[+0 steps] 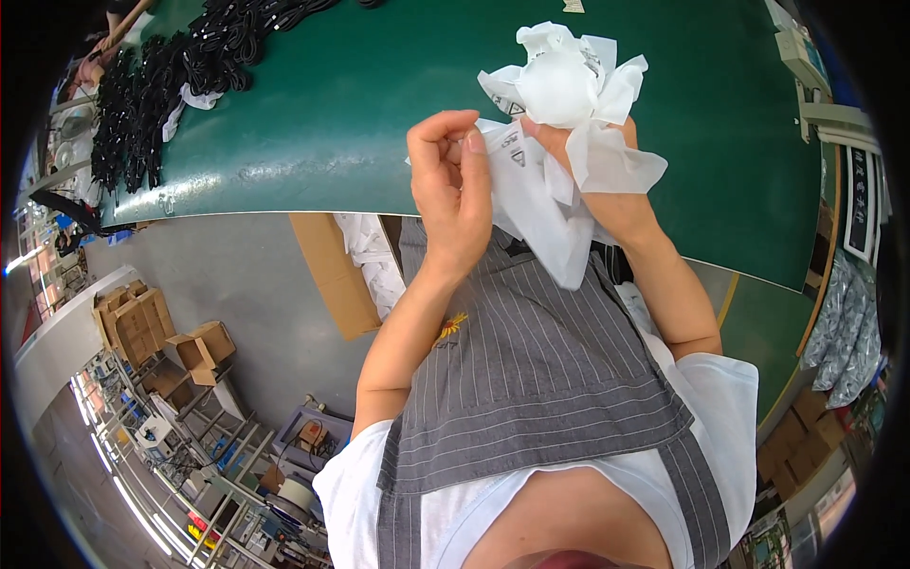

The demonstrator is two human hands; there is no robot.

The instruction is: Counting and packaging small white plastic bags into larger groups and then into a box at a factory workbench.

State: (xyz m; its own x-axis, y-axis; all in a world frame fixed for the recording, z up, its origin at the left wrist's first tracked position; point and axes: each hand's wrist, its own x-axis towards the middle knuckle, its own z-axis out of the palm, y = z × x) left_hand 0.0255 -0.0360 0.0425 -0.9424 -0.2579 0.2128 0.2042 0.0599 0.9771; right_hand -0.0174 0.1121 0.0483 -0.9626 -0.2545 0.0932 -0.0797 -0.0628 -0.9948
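Fingers (pixel 474 142) of both hands pinch white plastic bags (pixel 559 104) (bunched above them).

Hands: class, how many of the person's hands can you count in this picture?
2. The left hand pinches the white bag bundle from its left; the right hand, partly hidden, holds the bundle from below.

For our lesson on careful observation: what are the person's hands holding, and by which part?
Both hold a bunch of thin white plastic bags. The right hand grips the bunch at its gathered middle; the left hand pinches one bag's edge between thumb and fingertips.
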